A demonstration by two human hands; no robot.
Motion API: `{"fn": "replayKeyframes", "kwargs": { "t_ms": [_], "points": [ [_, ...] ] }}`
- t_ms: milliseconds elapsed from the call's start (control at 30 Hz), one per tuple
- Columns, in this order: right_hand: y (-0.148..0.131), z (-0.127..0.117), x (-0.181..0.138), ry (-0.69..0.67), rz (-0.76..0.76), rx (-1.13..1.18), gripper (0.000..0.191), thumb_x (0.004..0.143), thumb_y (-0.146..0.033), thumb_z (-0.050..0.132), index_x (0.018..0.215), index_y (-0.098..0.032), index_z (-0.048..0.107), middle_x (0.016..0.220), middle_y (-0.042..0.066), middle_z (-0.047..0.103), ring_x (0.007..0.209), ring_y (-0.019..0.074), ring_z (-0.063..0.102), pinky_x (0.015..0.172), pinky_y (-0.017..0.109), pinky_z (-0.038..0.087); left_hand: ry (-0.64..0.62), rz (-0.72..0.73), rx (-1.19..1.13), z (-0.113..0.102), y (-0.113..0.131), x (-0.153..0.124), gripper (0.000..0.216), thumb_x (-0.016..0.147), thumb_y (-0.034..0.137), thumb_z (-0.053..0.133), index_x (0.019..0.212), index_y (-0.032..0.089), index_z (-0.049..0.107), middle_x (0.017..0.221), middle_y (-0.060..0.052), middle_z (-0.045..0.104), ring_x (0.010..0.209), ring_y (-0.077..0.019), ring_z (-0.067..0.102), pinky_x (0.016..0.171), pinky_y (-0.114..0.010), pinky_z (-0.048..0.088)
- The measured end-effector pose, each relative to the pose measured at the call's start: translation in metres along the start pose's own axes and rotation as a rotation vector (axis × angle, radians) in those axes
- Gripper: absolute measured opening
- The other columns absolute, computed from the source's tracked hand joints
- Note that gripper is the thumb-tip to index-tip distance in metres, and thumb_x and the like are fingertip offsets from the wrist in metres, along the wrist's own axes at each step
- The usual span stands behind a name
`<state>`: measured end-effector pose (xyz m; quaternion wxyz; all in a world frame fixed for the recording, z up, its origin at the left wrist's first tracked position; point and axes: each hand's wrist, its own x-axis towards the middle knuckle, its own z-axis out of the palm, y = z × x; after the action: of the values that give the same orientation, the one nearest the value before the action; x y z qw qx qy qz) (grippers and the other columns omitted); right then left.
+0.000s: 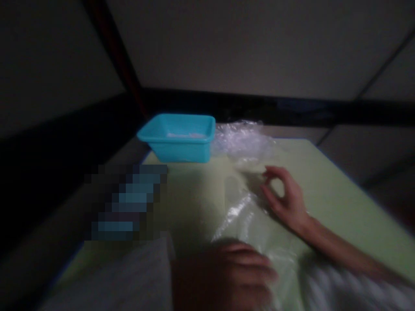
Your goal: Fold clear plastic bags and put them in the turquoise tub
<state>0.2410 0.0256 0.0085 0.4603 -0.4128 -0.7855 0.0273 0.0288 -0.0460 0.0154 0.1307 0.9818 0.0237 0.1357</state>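
Fingers of my right hand point(288, 203) curve round toward the thumb, index and thumb making a loose ring with their tips close to each other; from this far off I cannot tell whether a fold of film is pinched between them. The hand is at the right side of a clear, glossy sheet of thin plastic film point(248, 211), which lies across the middle of the table and runs down toward me, wrinkled and bright with glare. Nearer to me, my left hand point(243, 276) reaches in from a pale grey sleeve point(136, 272), its fingers side by side and slightly bent over the lower part of the film. That hand is blurred and dark on my feed, so I cannot tell whether it presses on the plastic or grips any of it. Below my bare right forearm point(343, 246) I see whitish knitted fabric point(343, 287). Under all of it spreads a light green, blue-edged tabletop point(340, 190). Toward its far left corner stands a turquoise rectangular plastic basin point(181, 151), something pale showing inside, and just beside it, to the right, lies a crumpled heap of transparent plastic point(248, 140). Along the left edge, a patch of coarse dark and bluish squares point(134, 194) hides whatever is there from me
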Motion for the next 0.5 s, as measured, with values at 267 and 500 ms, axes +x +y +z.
{"fn": "replayKeyframes", "kwargs": {
  "t_ms": [267, 500],
  "points": [
    [-0.006, 0.013, -0.009, -0.351, 0.209, 0.349, 0.061, 0.078, -0.016, 0.061, 0.132, -0.025, 0.033, 0.114, 0.007, 0.055, 0.075, 0.0149, 0.060, 0.071, 0.033, 0.051, 0.007, -0.008, 0.003, -0.001, 0.000, 0.001, 0.028, 0.092, 0.035, 0.046, 0.107, 0.015, 0.059, 0.129, -0.004, 0.055, 0.121, -0.0183, 0.046, 0.101, -0.031, 0.037],
    [-0.004, 0.004, -0.002, 0.130, -0.062, 0.108, 0.045, 0.078, -0.008, 0.059, 0.118, -0.026, 0.049, 0.100, 0.004, 0.055, 0.077, 0.0167, 0.058, 0.079, 0.039, 0.049, 0.028, -0.015, -0.015, -0.001, 0.000, 0.000, 0.028, 0.092, 0.033, 0.046, 0.110, 0.015, 0.058, 0.129, -0.004, 0.055, 0.122, -0.0177, 0.045, 0.104, -0.031, 0.035]
  ]
}}
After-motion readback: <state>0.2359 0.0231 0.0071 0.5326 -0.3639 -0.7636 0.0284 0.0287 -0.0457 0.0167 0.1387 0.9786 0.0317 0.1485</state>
